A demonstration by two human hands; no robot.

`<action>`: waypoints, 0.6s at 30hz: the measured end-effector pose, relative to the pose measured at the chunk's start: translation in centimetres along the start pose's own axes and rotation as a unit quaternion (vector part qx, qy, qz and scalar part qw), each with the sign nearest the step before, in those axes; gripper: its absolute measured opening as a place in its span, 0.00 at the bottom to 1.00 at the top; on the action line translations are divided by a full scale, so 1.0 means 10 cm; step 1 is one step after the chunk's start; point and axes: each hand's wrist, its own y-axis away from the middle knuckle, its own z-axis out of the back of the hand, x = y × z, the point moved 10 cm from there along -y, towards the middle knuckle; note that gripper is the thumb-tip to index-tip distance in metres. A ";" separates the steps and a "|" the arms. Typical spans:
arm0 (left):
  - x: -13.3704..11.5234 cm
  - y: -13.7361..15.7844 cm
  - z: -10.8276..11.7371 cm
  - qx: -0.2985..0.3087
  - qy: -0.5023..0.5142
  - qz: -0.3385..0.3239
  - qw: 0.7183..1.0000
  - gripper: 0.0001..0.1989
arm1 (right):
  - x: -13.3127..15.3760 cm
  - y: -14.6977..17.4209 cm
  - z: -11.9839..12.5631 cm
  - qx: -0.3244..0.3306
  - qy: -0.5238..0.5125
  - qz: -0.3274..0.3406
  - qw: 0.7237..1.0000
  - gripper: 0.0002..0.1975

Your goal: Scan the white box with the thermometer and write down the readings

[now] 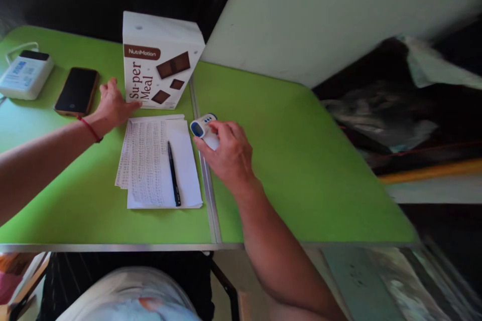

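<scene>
Your right hand (232, 153) has the white gadget (205, 126) with blue trim pinched between thumb and fingers, its small screen facing to the left of that hand. Your left hand (115, 104) has its thumb across the lower front of the white box (161, 72), fingers bent beside the box's left edge; you can't tell whether it grips or only touches. The box stands upright, just right of that hand. Between your hands and nearer your body, the written papers (150, 165) lie on the green worktop (293, 160), a black pen (173, 173) on top. The phone (77, 91) lies just left of your left hand, and farther left sits a white power block (26, 77).
</scene>
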 end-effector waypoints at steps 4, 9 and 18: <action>-0.87 0.66 0.25 0.012 0.001 -0.097 0.995 0.21 | 0.50 0.23 -0.20 0.066 -0.093 0.091 0.989 0.14; -1.79 1.56 0.18 0.176 -0.011 -0.328 0.928 0.08 | 0.69 0.35 -0.34 0.092 -0.063 0.108 0.988 0.13; -1.65 1.76 0.09 0.225 -0.074 -0.395 0.888 0.27 | 0.15 0.11 -0.08 0.001 -0.447 -0.034 0.894 0.12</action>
